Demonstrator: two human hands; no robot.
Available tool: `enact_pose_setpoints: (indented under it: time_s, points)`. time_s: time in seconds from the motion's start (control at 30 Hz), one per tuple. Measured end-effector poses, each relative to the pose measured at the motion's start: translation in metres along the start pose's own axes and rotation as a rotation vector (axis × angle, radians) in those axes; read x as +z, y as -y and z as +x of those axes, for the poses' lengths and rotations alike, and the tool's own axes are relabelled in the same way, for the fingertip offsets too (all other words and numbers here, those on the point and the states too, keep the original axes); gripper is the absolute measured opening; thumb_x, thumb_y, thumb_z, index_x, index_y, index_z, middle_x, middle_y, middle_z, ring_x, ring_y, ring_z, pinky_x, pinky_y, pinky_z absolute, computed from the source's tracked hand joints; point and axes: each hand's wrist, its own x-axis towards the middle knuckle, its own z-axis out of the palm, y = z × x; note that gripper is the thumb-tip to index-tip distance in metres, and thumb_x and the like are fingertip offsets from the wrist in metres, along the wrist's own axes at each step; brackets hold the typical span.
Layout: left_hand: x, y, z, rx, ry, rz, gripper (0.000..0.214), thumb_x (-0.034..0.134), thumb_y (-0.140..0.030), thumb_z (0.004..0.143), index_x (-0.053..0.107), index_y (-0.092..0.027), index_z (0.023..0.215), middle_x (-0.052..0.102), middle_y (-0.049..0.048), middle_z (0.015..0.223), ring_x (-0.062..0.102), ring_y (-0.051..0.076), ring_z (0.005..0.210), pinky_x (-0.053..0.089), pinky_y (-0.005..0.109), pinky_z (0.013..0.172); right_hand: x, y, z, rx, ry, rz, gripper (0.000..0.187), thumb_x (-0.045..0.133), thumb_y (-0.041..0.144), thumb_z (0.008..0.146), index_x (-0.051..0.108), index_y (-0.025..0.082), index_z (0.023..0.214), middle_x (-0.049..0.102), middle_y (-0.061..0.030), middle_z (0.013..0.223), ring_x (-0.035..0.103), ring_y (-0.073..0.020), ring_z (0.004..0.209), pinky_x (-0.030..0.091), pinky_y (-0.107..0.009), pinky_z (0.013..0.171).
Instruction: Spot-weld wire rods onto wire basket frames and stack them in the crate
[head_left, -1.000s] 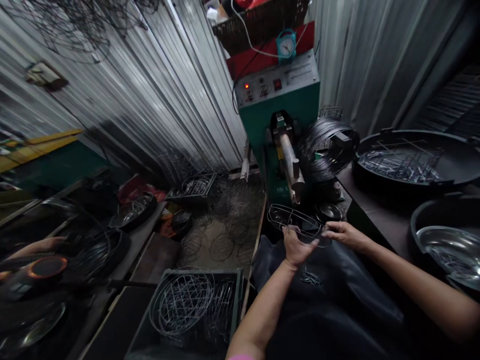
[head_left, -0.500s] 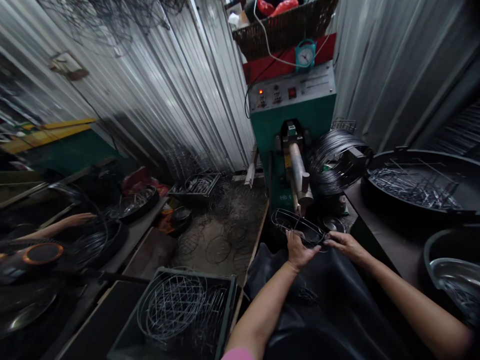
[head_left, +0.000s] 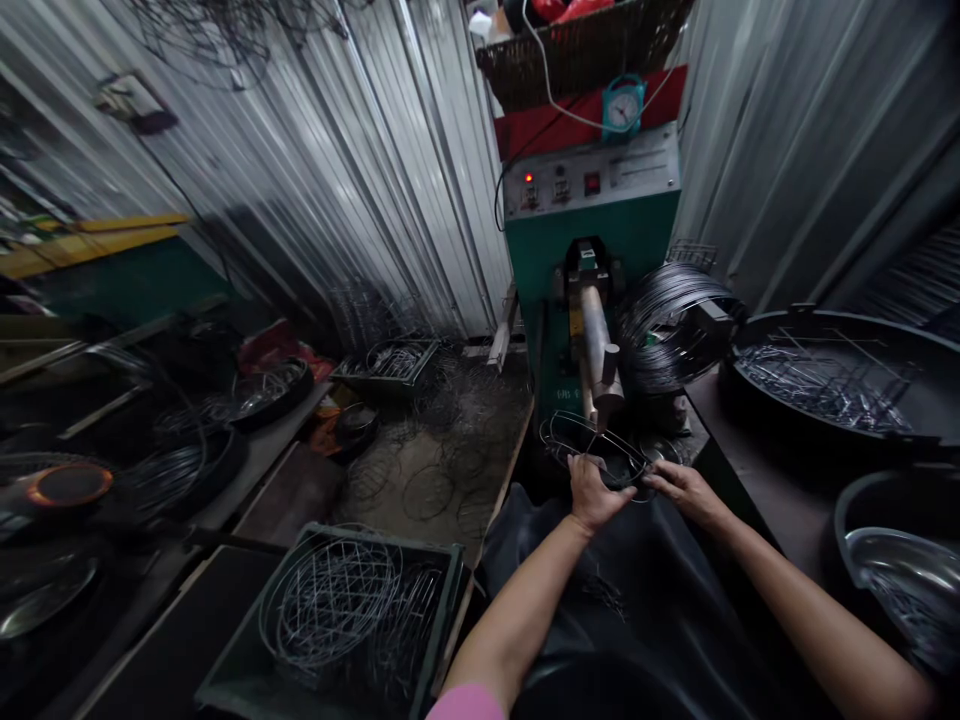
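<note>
A round wire frame (head_left: 619,441) is in both of my hands, tilted just beneath the electrode tip of a green welding machine (head_left: 592,225). My left hand (head_left: 596,495) is closed on its near left side, thumb stretched toward the right. At the right end of the frame my right hand (head_left: 686,490) pinches the wire between thumb and fingers. The frame's upper rim lies close to the electrode (head_left: 609,395); I cannot tell whether they touch. Some short wire pieces (head_left: 604,592) lie on the dark apron (head_left: 652,600) over my lap.
A coil of wire (head_left: 675,320) stands right of the machine. Beyond it are a large black pan (head_left: 817,325) of bent wires and a bucket (head_left: 847,510) holding a metal bowl. At lower left a green crate (head_left: 225,665) holds round wire grids. Wire rings (head_left: 427,492) lie on the floor.
The wire frame has turned slightly in my hands and its rim now sits nearer the electrode. My view has shifted a little. Another person's hand at the far left has gone from sight.
</note>
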Motion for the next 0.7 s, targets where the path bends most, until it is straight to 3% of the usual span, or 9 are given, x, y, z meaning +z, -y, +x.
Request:
enact_pose_setpoints:
  time_s: [0.17, 0.43, 0.53, 0.7]
  points:
    - [-0.001, -0.001, 0.001, -0.009, 0.012, -0.020, 0.051, 0.082, -0.037, 0.043, 0.048, -0.020, 0.076, 0.053, 0.0039, 0.077, 0.054, 0.023, 0.078, 0.047, 0.042, 0.074, -0.001, -0.001, 0.000, 0.009, 0.022, 0.016, 0.047, 0.054, 0.064, 0.071, 0.055, 0.019, 0.063, 0.053, -0.0004, 0.062, 0.049, -0.0160, 0.063, 0.040, -0.027, 0.062]
    - [-0.009, -0.004, 0.004, -0.078, 0.060, -0.122, 0.053, 0.081, -0.040, 0.042, 0.050, -0.018, 0.079, 0.054, 0.0047, 0.079, 0.054, 0.023, 0.079, 0.046, 0.037, 0.071, -0.003, 0.003, -0.004, 0.013, 0.035, 0.027, 0.051, 0.051, 0.068, 0.073, 0.055, 0.018, 0.064, 0.053, 0.0001, 0.058, 0.049, -0.0144, 0.058, 0.040, -0.025, 0.055]
    - [-0.011, -0.008, 0.003, -0.186, 0.099, -0.231, 0.057, 0.083, -0.043, 0.042, 0.049, -0.018, 0.080, 0.053, 0.0036, 0.079, 0.053, 0.020, 0.077, 0.046, 0.035, 0.071, -0.006, 0.013, -0.008, -0.063, -0.011, -0.083, 0.049, 0.047, 0.067, 0.077, 0.057, 0.019, 0.067, 0.057, -0.0021, 0.063, 0.053, -0.0161, 0.061, 0.043, -0.026, 0.058]
    - [-0.017, -0.017, -0.004, -0.404, 0.068, -0.373, 0.055, 0.083, -0.037, 0.046, 0.046, -0.018, 0.082, 0.049, 0.0007, 0.079, 0.051, 0.016, 0.076, 0.042, 0.031, 0.073, -0.013, 0.026, -0.010, -0.168, -0.040, -0.181, 0.037, 0.050, 0.055, 0.080, 0.060, 0.020, 0.079, 0.064, -0.0052, 0.075, 0.058, -0.0183, 0.069, 0.045, -0.028, 0.066]
